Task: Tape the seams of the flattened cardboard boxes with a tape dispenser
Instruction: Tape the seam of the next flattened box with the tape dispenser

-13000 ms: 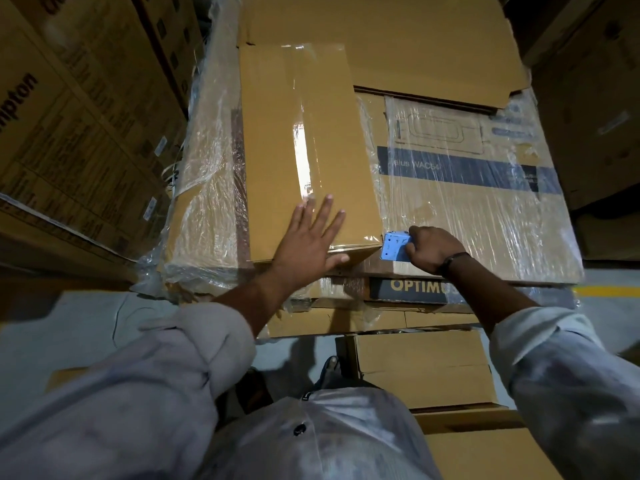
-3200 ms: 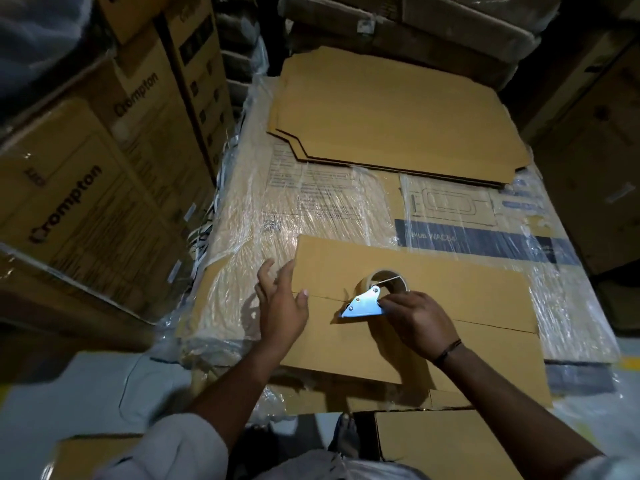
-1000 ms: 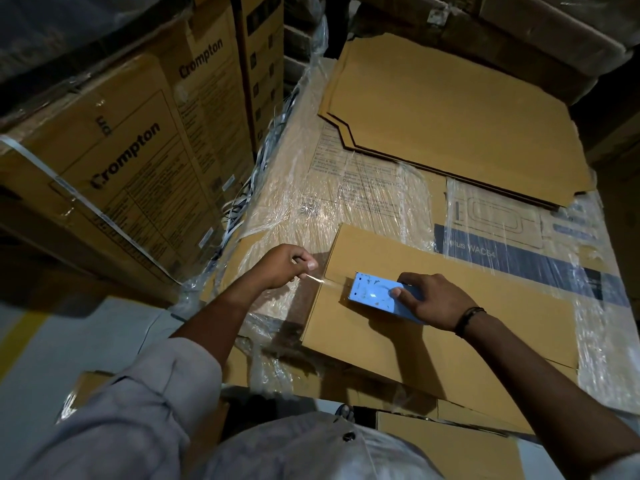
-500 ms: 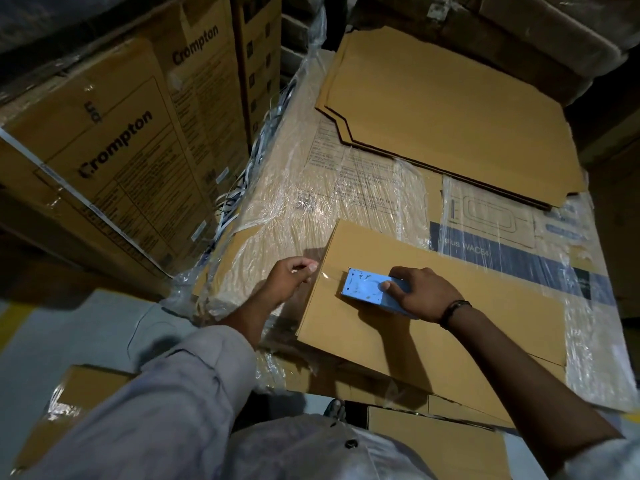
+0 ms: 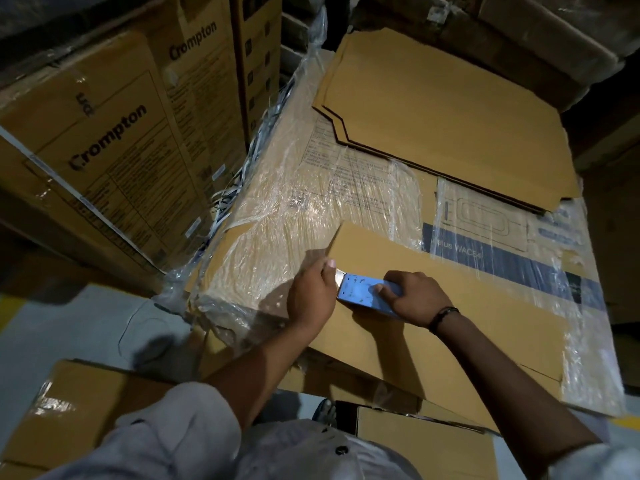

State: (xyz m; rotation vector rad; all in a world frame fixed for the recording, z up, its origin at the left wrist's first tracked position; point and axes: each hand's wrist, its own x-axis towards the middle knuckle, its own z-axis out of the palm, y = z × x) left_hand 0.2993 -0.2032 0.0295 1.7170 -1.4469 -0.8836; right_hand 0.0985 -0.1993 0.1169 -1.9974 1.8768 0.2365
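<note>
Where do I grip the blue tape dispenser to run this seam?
Grip the blue tape dispenser by its rear half, from the right, as the right hand does; its left tip feeds tape to the left hand at the flattened box edge.

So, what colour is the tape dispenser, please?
The tape dispenser is light blue with dark scuffs; the head view shows it.

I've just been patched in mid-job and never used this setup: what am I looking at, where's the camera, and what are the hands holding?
There is no machine: a person works with bare hands, filmed by one camera on their head, looking down. The right hand grips a blue tape dispenser on a flattened box. The left hand pinches the tape end at that box's left edge. The box lies on a plastic-wrapped carton, with more flat cardboard behind.
</note>
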